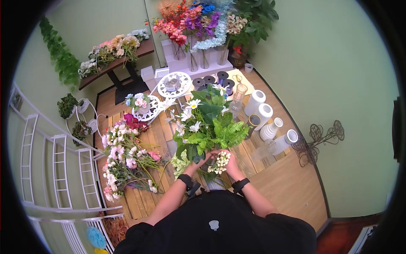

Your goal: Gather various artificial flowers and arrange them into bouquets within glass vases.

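Before my chest stands a bouquet of large green leaves (211,111), white artificial daisies (187,115) and a bright green fern (233,131). My left hand (202,161) closes around its lower stems from the left, the fingers partly covered by foliage. On the other side, my right hand (233,163) reaches in to the same spot, fingertips close to the left hand's. A cluster of white artificial berries (219,162) hangs between both hands and hides part of the right one. Pale green blossoms (179,163) show beside my left wrist.
Loose pink and white artificial flowers (119,158) cover the left of the wooden table (144,203). White vases (265,114) and a clear glass vase (236,103) line the right side. Ribbon spools (223,76), gold scissors (237,78) and a white tiered stand (163,85) lie beyond.
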The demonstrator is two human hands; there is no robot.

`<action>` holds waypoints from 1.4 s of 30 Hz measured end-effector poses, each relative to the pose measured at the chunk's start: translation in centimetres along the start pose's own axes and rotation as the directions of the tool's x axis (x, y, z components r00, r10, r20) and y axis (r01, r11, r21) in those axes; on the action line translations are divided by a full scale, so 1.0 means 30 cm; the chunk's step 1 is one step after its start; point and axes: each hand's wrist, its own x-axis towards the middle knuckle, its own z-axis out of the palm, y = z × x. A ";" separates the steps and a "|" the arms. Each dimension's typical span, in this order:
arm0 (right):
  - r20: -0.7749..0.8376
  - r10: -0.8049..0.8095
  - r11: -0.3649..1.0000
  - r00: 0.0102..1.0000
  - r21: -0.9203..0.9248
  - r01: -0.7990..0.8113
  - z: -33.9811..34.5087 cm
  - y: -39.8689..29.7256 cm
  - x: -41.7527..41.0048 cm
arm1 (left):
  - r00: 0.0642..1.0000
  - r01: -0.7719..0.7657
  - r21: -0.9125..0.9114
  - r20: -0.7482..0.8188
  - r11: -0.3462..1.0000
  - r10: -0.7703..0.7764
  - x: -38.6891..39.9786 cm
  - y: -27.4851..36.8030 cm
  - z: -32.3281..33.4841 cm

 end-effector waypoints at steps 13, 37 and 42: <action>-0.258 -0.124 0.989 0.958 -0.110 0.098 -0.066 -0.106 0.022 | 0.987 0.149 -0.311 0.100 0.939 -0.124 -0.001 0.121 -0.022; -0.190 -0.142 0.875 0.971 -0.483 0.034 0.110 -0.009 0.011 | 0.971 0.241 -0.134 0.041 0.961 -0.237 -0.045 -0.312 0.096; -0.300 -0.020 0.868 0.954 -0.479 -0.133 0.141 0.021 0.025 | 0.930 0.368 -0.195 0.098 0.909 -0.355 -0.038 -0.059 -0.004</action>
